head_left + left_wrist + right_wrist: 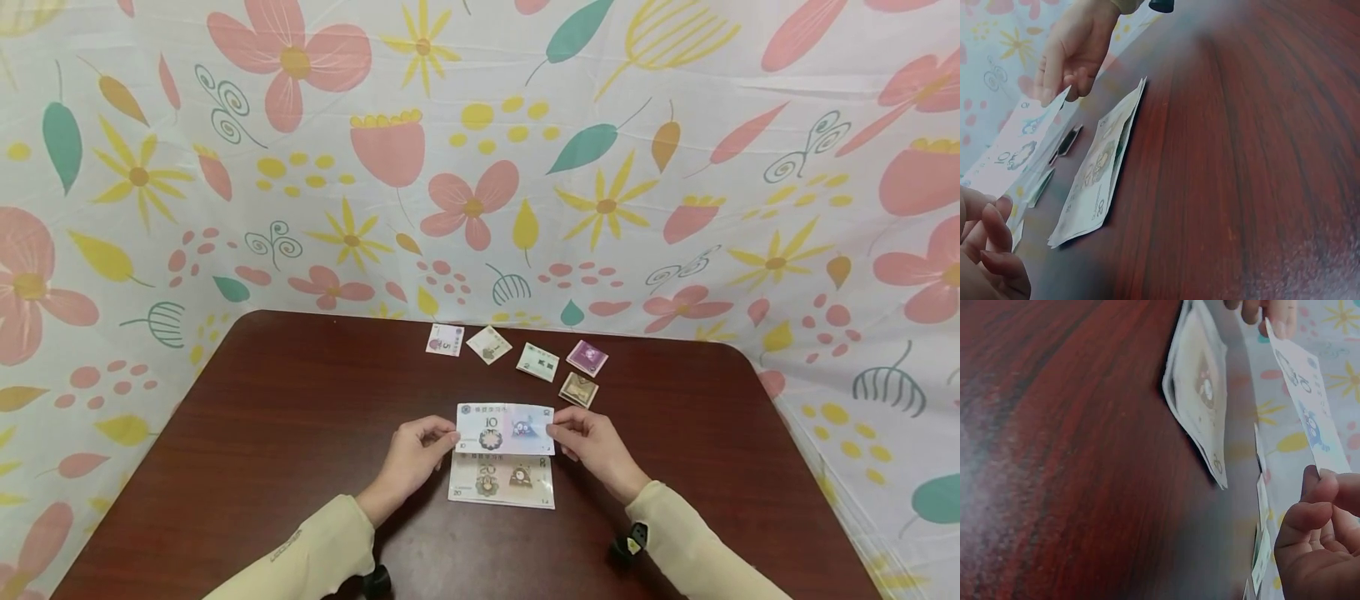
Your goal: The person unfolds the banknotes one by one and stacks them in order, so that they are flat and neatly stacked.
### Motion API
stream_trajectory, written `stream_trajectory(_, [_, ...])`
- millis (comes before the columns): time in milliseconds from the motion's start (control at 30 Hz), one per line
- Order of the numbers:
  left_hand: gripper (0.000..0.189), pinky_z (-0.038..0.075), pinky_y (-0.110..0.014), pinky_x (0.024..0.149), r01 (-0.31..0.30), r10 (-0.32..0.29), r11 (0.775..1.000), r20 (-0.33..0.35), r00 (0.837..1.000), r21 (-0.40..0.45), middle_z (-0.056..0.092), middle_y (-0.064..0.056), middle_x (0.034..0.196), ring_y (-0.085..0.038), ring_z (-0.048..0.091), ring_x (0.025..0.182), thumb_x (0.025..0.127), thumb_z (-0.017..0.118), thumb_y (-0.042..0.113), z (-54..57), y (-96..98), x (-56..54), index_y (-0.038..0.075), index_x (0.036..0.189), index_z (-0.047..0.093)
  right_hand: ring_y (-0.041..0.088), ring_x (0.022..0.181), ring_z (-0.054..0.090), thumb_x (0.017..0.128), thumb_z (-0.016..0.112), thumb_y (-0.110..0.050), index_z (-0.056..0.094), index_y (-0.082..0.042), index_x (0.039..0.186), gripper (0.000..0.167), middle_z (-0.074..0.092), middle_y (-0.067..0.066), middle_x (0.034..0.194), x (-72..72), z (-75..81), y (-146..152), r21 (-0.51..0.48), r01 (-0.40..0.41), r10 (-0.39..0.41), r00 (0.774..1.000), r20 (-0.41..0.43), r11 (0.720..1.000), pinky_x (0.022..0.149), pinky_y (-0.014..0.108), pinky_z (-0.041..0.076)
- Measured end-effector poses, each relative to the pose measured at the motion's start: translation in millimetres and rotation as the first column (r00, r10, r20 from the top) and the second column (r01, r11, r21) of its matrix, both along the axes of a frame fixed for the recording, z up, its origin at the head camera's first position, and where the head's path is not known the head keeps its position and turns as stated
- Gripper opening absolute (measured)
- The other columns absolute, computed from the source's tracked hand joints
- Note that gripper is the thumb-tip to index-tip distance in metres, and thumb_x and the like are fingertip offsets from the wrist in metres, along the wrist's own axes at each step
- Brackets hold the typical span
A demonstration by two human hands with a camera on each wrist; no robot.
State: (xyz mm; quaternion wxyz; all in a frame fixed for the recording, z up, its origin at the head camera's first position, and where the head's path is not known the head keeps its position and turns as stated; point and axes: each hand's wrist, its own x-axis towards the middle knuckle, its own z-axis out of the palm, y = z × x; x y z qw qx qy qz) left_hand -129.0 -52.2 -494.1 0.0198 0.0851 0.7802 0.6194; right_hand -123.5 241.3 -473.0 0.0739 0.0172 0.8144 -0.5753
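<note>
- White and pale blue, the 10 note (504, 429) is just below the centre of the head frame, held up off the table by its two short ends, its lower edge covering the top of the note under it.
- The left hand (411, 462), left of centre, pinches the left end between thumb and fingers.
- The right hand (600, 450), right of centre, pinches the right end the same way.
- Beneath, in the lower middle, the tan 20 note (501, 487) lies flat; in the left wrist view it sits left of centre, apart from the 10 note, its edge showing more than one layer.
- Above the hands, along the table's far side, lie smaller pieces: a pale 5 note (446, 340), a tilted beige note (489, 344), a pale green note (537, 362), a purple note (587, 357) and, just below that, a brown note (579, 389).
- The dark red-brown table (300, 400) fills the lower middle.
- Flower-printed cloth (472, 108) fills the top and both sides.
- Cream sleeves (697, 533) enter at the bottom left and bottom right.
</note>
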Motion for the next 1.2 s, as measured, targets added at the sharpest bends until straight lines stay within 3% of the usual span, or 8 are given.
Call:
stream_trajectory(300, [0.003,0.047,-0.021,0.053,-0.015,0.015,1.0,0.0,1.0,-0.01,0.068,-0.004,0.075,-0.008,0.055,0.053,0.092,0.075,0.005,-2.2,4.3,-0.9,0.002,0.092,0.073,0.012,0.061,0.051,0.097,0.073,-0.008,0.069,0.006,0.109,0.019,0.064,0.009,0.081,6.4,2.0,-3.7,-0.01,0.028,-0.028,0.999,-0.015,1.0,0.056,0.025,0.043])
stream_trajectory(500, [0.011,0.046,-0.021,0.06,-0.013,0.01,0.994,-0.028,1.0,-0.11,0.072,0.0,0.081,-0.008,0.056,0.065,0.093,0.077,0.009,-2.5,1.9,-0.1,0.008,0.104,0.073,0.012,0.06,0.05,0.096,0.074,-0.008,0.068,0.006,0.112,0.022,0.065,0.007,0.08,11.4,2.0,-3.5,0.013,0.043,-0.043,0.999,-0.014,0.999,0.055,0.025,0.042])
stream_trajectory(633, [0.022,0.043,-0.022,0.063,0.017,-0.035,0.98,-0.089,0.995,-0.199,0.07,0.006,0.082,-0.007,0.052,0.067,0.094,0.076,0.007,-3.2,-0.8,3.7,0.013,0.111,0.065,0.012,0.058,0.051,0.094,0.074,-0.003,0.058,0.004,0.109,0.023,0.067,0.008,0.081,14.7,-2.7,-2.7,0.017,0.009,-0.008,0.998,-0.058,1.0,0.054,0.025,0.043])
stream_trajectory(733, [0.017,0.043,-0.023,0.063,0.054,-0.092,0.966,-0.137,0.986,-0.255,0.068,0.009,0.082,-0.005,0.05,0.066,0.094,0.076,0.006,-2.2,-2.4,7.1,0.015,0.106,0.067,0.009,0.059,0.053,0.094,0.074,-0.002,0.061,-0.003,0.102,0.016,0.066,0.005,0.079,17.8,-5.6,-1.5,0.1,-0.031,0.044,0.99,-0.134,0.994,0.056,0.024,0.046])
stream_trajectory(933, [0.009,0.046,-0.022,0.062,0.138,-0.216,0.924,-0.191,0.957,-0.356,0.069,0.008,0.082,-0.001,0.05,0.067,0.093,0.077,0.005,-2.2,-5.7,12.5,0.014,0.095,0.075,0.003,0.071,0.06,0.093,0.076,-0.004,0.071,-0.014,0.093,0.01,0.07,-0.007,0.082,26.0,-10.0,1.3,0.338,-0.103,0.195,0.949,-0.249,0.936,0.066,0.024,0.051])
stream_trajectory(1067, [0.007,0.047,-0.021,0.062,0.192,-0.288,0.897,-0.198,0.937,-0.398,0.068,0.006,0.082,0.001,0.051,0.068,0.092,0.076,0.003,-3.1,-8.0,15.8,0.009,0.093,0.075,0.001,0.076,0.061,0.094,0.075,-0.006,0.07,-0.016,0.093,0.011,0.069,-0.01,0.084,29.4,-13.0,1.6,0.419,-0.166,0.288,0.926,-0.245,0.893,0.069,0.024,0.052])
stream_trajectory(1200, [0.008,0.047,-0.02,0.062,0.234,-0.339,0.874,-0.191,0.921,-0.426,0.065,0.005,0.08,0.003,0.05,0.067,0.09,0.075,-0.002,-5.2,-9.2,17.5,0.006,0.091,0.074,0.0,0.077,0.06,0.093,0.074,-0.004,0.069,-0.017,0.092,0.013,0.068,-0.011,0.084,31.1,-14.8,-0.1,0.448,-0.217,0.345,0.911,-0.225,0.867,0.07,0.025,0.053])
